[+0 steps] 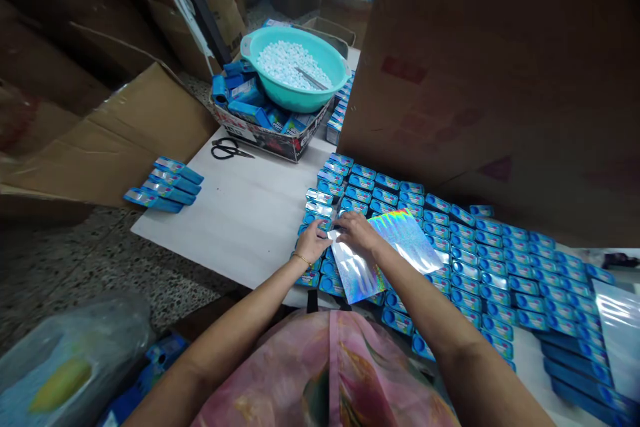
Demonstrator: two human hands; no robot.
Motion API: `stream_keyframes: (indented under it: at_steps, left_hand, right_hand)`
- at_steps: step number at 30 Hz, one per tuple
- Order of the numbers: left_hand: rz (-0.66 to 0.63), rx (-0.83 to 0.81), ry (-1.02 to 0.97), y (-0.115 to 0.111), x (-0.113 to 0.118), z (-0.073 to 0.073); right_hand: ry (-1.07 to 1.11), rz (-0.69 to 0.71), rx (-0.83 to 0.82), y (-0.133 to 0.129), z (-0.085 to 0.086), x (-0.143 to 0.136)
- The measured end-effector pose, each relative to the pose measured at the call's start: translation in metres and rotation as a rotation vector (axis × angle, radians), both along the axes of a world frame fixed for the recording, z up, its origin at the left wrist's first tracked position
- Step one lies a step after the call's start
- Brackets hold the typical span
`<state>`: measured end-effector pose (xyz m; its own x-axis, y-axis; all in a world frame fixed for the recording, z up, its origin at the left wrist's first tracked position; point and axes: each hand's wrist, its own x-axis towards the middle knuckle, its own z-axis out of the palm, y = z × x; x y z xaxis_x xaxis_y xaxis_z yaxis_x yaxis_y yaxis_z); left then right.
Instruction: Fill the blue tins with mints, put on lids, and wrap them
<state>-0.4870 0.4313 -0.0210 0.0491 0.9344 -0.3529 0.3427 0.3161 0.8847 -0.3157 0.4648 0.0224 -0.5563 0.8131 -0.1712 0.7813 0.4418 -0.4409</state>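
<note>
A shiny holographic sheet [407,237] lies slanted over rows of small blue packs [465,257], under my right forearm. My left hand [313,242] is closed, its thumb and fingertips pinching at the sheet's left corner. Just beside it, my right hand [356,230] reaches across the sheet with curled fingers gripping near that same left edge. The fingertips of both hands almost meet, and the exact contact is partly hidden. Beneath and around the hands the blue packs lie flat, side by side, several of them with a glossy strip at one end.
On the white table [240,200] are black scissors [230,149] and a few stacked blue packs [165,185]. Behind, a turquoise basin [300,97] of white pellets rests on a carton [270,140] of blue packs. A large cardboard box [480,93] walls off the far right.
</note>
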Motion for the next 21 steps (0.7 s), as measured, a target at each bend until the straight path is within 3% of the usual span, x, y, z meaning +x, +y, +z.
stream_keyframes:
  at_steps: [7,11,15,21]
  left_hand:
    - [-0.074,0.13,0.079,-0.003,0.003,0.011]
    - [-0.165,0.205,0.083,0.0,0.01,0.018]
    - [-0.021,0.017,-0.099,0.0,0.021,0.015]
    - [0.144,-0.158,-0.326,-0.005,0.032,0.011]
  right_hand:
    - [0.066,-0.028,-0.064,0.002,-0.007,0.002]
    - [0.124,-0.016,0.049,0.0,0.002,0.007]
    - [0.021,0.06,0.23,-0.016,0.009,0.015]
    - [0.003,0.147,0.318,-0.037,-0.004,0.027]
